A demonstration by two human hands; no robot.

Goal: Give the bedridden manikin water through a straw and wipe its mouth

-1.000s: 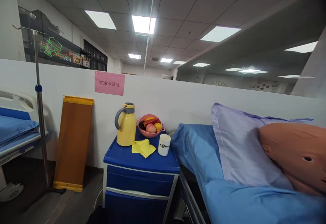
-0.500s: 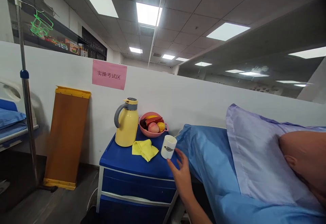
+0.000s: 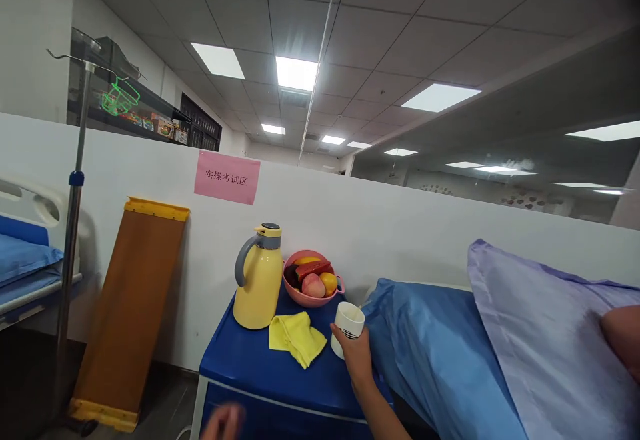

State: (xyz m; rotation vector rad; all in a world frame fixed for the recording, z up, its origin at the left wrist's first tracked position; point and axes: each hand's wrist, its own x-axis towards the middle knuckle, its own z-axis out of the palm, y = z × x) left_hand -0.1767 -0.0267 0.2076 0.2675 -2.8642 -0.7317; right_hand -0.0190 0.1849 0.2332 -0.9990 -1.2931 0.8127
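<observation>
My right hand (image 3: 356,355) is wrapped round a white mug (image 3: 348,323) that stands on the blue bedside cabinet (image 3: 260,367), at its right edge. Beside the mug lies a folded yellow cloth (image 3: 296,339). Behind them stand a yellow thermos jug (image 3: 260,277) with a grey handle and a pink bowl of fruit (image 3: 311,281). My left hand (image 3: 223,422) shows only as a blur at the bottom edge, below the cabinet top; its fingers cannot be made out.
A bed with a blue sheet (image 3: 425,353) and a lilac pillow (image 3: 540,340) is to the right, a manikin head (image 3: 624,340) at the frame edge. An orange board (image 3: 134,307) leans on the white partition. An IV pole (image 3: 70,240) and another bed (image 3: 25,267) are at the left.
My right hand came up from below and closed round the white mug. My left hand has come into view at the bottom edge. The view has shifted left and tilted up.
</observation>
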